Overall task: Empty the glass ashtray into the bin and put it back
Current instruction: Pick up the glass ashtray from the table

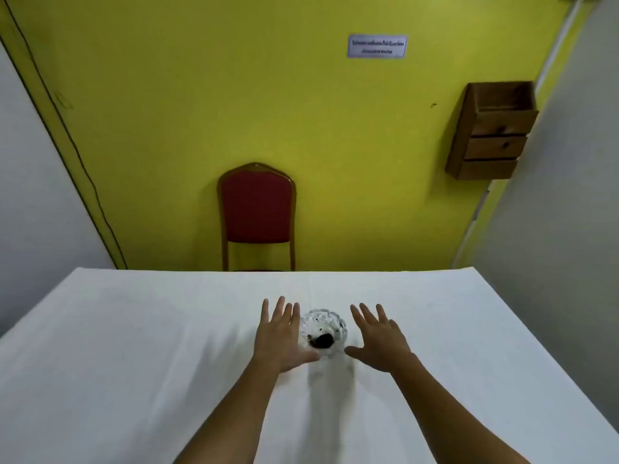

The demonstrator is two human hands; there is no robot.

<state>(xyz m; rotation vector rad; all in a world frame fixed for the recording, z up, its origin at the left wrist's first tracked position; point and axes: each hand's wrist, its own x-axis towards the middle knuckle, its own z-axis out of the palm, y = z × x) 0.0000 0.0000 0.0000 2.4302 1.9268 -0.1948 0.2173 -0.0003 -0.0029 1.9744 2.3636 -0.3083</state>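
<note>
Head view looks down over my two bare forearms, stretched out above a white cloth-covered tabletop (pixel 134 346). Between my hands sits the round, clear cut-glass ashtray (pixel 323 331), resting on the cloth near the middle of the tabletop, with a dark clump of ash and butts (pixel 323 341) lying in its near side and small dark specks scattered over the rest of its bowl.

My left hand (pixel 279 339) is just beside the ashtray's left rim, palm down, with its fingers (pixel 278 311) spread and straight, released and holding nothing. Its thumb reaches in toward the ashtray's near edge; I cannot tell whether it touches the glass. My right hand (pixel 378 343) is on the other side, a little further from the rim, also palm down with the fingers (pixel 366 318) splayed and empty. Its thumb points toward the ashtray's near right edge, with a narrow strip of white cloth showing between them.

Beyond the far edge of the tabletop stands a red-backed chair with a gold frame (pixel 256 212) against a yellow wall (pixel 201 95). A small brown wooden drawer box (pixel 490 132) hangs on that wall to the right, and a small white sign (pixel 377 46) is fixed higher up; its writing is too blurred to read.
</note>
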